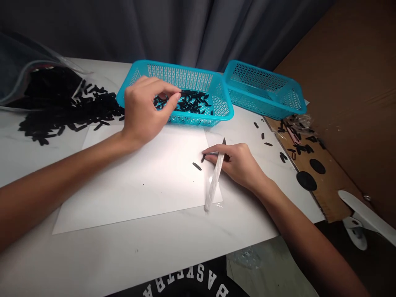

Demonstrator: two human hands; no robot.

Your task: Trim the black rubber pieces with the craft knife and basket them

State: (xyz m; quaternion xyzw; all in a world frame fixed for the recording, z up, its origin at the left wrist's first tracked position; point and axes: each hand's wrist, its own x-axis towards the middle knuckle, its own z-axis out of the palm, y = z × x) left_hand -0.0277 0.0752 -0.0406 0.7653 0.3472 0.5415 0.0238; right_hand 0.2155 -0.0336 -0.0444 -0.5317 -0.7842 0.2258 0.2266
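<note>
Sorting step judged in hand: a small black strip (185, 93) is pinched between thumb and forefinger of the left hand (145, 109), held over the near blue basket (216, 119) at the tabletop's far edge. The right hand (239, 163) is closed around a white-handled knife (214, 179), its tip by two black pieces (197, 166) on the white sheet (136, 185). Next move likely calls for a release into the basket. Strips look thin, matte, flat.
</note>
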